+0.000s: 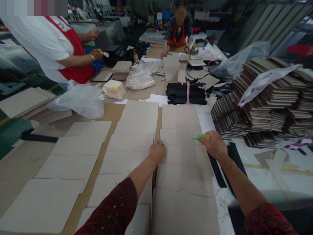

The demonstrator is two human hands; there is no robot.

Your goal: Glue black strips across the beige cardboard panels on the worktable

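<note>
My right hand (216, 146) is wrapped round a small squeeze bottle (206, 138) with a thin green nozzle pointing left. The nozzle is over the right column of overlapping grey cardboard panels (182, 135). Between this column and the middle column of panels (129, 142) is my left hand (157, 151), its fingers curled down at the panel edges. Whether a panel edge is pinched in those fingers is hidden. A third column of panels (70, 160) lies overlapped to the left.
Tall stacks of boards (271, 101) rise at the right. A bundle of black strips (187, 93), plastic bags (80, 99) and a yellowish block (114, 89) lie beyond the panels. Co-workers stand at the left (70, 49) and across the table (179, 32).
</note>
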